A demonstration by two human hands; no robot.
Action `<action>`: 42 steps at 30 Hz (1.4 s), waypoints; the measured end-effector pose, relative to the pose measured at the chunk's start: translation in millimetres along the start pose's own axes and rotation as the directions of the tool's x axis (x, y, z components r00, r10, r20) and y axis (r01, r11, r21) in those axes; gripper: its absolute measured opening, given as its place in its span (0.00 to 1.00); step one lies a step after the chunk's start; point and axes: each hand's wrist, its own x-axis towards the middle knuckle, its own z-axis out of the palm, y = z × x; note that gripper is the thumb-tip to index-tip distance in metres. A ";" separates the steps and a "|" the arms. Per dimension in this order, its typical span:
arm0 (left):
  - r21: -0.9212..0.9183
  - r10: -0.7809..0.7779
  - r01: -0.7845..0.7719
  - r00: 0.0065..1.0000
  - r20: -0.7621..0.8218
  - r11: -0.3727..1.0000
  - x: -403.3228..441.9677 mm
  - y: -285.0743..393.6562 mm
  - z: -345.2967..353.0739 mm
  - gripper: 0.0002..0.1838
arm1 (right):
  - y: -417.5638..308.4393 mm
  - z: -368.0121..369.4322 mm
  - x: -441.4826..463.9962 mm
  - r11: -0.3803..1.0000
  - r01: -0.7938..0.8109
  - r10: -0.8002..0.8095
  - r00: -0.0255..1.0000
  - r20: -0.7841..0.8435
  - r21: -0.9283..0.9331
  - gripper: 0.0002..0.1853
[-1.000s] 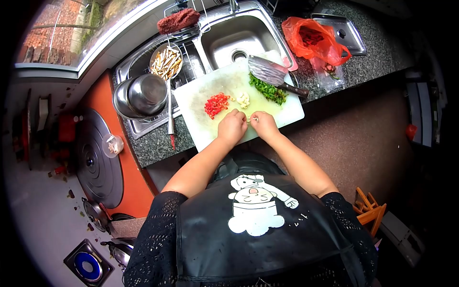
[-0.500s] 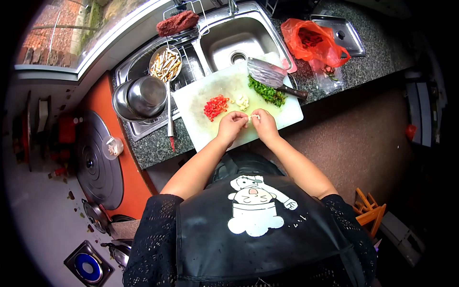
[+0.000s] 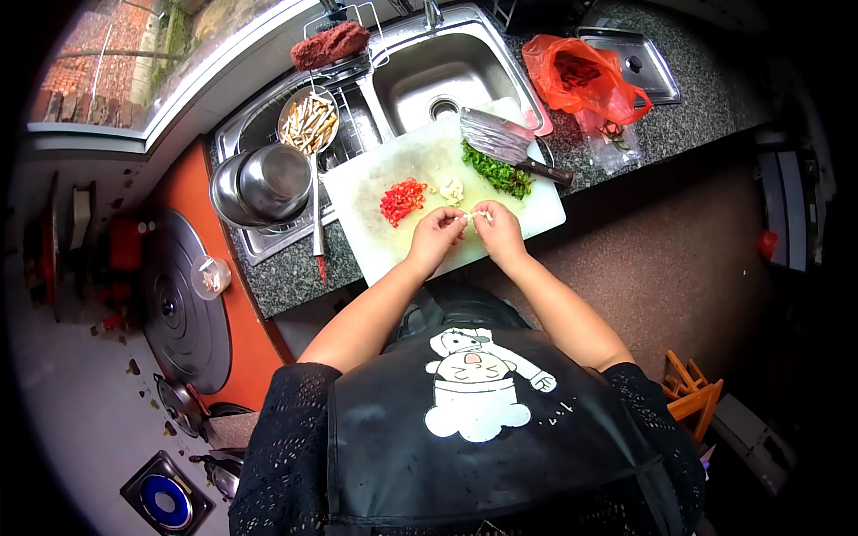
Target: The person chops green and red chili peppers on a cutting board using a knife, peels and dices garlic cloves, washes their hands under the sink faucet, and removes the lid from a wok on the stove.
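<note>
My left hand [image 3: 435,238] and my right hand [image 3: 500,236] meet over the near edge of the white cutting board [image 3: 362,179]. Both are closed, fingertips pinched around a small pale piece that looks like a garlic clove [image 3: 479,216]. Just beyond my fingers lies a little heap of pale chopped garlic [image 3: 451,191]. Chopped red chili [image 3: 403,202] sits to the left of it, and chopped green pepper [image 3: 497,171] to the right. A cleaver [image 3: 509,143] rests at the board's far right, its blade partly over the green heap and its dark handle pointing right.
Behind the board is a steel sink [image 3: 438,76]. A bowl of pale brown strips [image 3: 309,121] and stacked steel bowls [image 3: 273,179] stand on the left drainer. To the right lie a red plastic bag [image 3: 585,80] and a steel lid [image 3: 657,67]. A small clear cup [image 3: 211,278] stands far left.
Both hands stay at nearly the same spot, with slight finger movement around the pale piece. The heaps and the cleaver have not moved on the board.
</note>
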 end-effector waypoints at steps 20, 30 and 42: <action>0.140 -0.082 0.086 0.996 -0.032 0.986 -5.3 -0.9 -5.3 0.11 | 3.2 3.8 -1.0 0.999 0.031 -0.030 0.998 0.058 -0.028 0.08; 0.730 0.567 -0.458 0.815 0.117 0.507 -16.6 10.8 -2.7 0.05 | -3.3 -2.1 -0.3 0.875 -0.414 0.327 0.888 0.323 0.253 0.11; 0.777 0.711 -0.562 0.667 0.222 0.284 -22.0 13.9 -5.0 0.06 | -2.7 -1.9 -0.9 0.840 -0.446 0.367 0.886 0.282 0.308 0.10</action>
